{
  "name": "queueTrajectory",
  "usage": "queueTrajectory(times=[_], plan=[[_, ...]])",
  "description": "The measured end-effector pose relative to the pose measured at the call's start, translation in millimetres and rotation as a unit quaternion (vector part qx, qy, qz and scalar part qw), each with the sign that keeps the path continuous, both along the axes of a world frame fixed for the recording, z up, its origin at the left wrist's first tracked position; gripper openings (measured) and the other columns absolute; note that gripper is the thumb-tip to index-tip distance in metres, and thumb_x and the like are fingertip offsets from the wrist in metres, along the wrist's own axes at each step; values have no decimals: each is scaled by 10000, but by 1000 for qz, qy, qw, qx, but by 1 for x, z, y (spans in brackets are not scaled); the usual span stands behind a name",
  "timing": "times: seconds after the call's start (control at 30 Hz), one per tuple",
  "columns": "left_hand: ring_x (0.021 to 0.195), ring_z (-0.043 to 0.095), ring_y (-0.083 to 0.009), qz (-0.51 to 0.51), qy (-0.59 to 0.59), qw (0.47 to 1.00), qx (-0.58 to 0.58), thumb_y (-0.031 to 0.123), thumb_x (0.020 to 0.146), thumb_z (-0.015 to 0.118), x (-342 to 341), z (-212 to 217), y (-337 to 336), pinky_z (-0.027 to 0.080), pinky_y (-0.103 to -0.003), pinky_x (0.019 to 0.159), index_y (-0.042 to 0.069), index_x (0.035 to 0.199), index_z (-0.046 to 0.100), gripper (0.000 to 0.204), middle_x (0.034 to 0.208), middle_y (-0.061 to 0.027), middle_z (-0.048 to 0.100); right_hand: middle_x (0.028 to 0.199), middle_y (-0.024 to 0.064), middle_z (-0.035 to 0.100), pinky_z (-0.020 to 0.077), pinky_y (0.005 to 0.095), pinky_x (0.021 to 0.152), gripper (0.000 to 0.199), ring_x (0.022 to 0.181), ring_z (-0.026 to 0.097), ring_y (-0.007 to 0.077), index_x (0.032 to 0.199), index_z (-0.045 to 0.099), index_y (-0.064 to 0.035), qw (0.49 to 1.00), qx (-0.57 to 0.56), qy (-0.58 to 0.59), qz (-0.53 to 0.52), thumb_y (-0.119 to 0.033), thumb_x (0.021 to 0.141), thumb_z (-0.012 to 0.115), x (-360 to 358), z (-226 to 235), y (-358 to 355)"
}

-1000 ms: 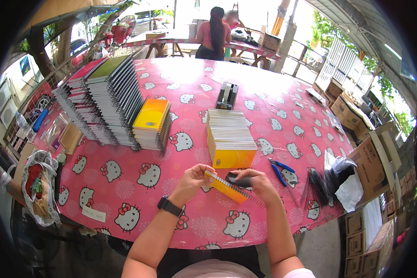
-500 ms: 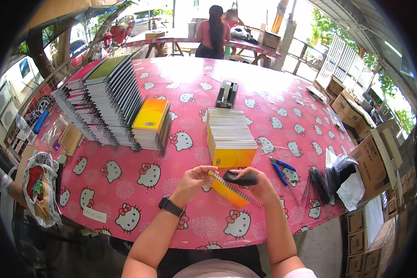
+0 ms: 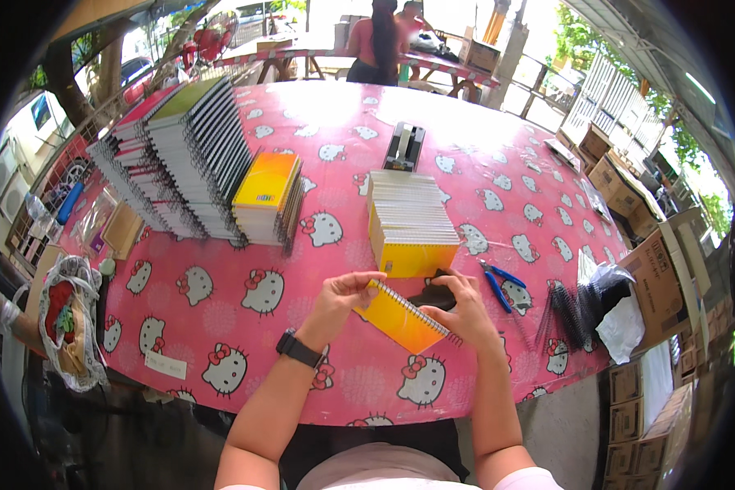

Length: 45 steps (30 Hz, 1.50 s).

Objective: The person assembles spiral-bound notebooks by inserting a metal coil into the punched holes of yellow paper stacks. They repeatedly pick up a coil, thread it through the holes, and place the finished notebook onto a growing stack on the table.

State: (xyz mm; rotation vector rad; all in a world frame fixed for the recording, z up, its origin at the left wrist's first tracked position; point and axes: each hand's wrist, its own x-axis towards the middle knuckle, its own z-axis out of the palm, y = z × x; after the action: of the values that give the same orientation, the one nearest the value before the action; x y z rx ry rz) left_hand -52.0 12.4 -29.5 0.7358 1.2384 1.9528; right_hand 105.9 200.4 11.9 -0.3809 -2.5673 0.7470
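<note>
A small yellow spiral notebook (image 3: 407, 324) is held tilted over the table, its coiled spine along the upper right side. At the spine's upper left end, my left hand (image 3: 340, 304) pinches the notebook between thumb and fingers. My right hand (image 3: 472, 318) is closed around a smooth black rounded tool (image 3: 433, 296), close beside the spine; its fingers hide part of it, and I cannot make out its exact kind. Near the right hand, the loose end of the wire coil (image 3: 455, 337) sticks out past the notebook's lower corner.
A row of yellow notebooks (image 3: 420, 260) stands just beyond my hands, with a black tape dispenser (image 3: 403, 147) behind. Blue-handled pliers (image 3: 496, 290) and loose black coils (image 3: 569, 318) lie right. Tall spiral notebook stacks (image 3: 192, 163) rise left. A person (image 3: 373, 49) stands at another table.
My right hand has turned, and the black tool has shifted from over the spine to its far side. More of the yellow cover shows. The view has tilted slightly.
</note>
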Motion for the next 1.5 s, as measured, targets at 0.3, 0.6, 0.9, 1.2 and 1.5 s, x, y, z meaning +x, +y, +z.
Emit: queueTrajectory(times=[0.3,0.6,0.9,1.2,1.5], plan=[[819,578,-52,-17,37,999,31,13,860,649,14,21,-2,486,-192,751,21,1066,655,206,900,3,644,1022,113,632,477,350,785,314,928,583,255,1004,622,-40,991,-84,85,61,-161,748,757,-7,36,-60],[839,620,-85,27,11,995,91,-13,815,697,15,19,1,510,-216,765,4,976,645,170,917,-49,673,826,83,602,478,275,634,161,695,592,162,943,619,-21,983,-121,133,46,-80,816,699,-20,28,-70],[812,620,-86,42,32,994,94,-18,831,677,15,23,-2,507,-209,737,-4,942,669,112,881,-54,681,821,56,597,457,253,589,217,662,564,110,967,614,-13,984,-118,120,59,-118,812,725,-20,40,-78],[833,622,-90,36,71,992,98,-40,812,689,15,19,-1,522,-214,752,0,933,672,128,895,-55,676,733,20,576,432,215,564,224,634,524,73,958,620,-11,960,-211,176,44,-135,813,738,-25,22,-78],[796,609,-75,18,45,992,113,-3,796,727,16,24,-3,512,-205,703,40,915,582,193,862,-37,653,682,32,538,412,236,543,260,611,502,90,864,596,-8,978,-165,116,51,-207,808,752,-26,34,-77]])
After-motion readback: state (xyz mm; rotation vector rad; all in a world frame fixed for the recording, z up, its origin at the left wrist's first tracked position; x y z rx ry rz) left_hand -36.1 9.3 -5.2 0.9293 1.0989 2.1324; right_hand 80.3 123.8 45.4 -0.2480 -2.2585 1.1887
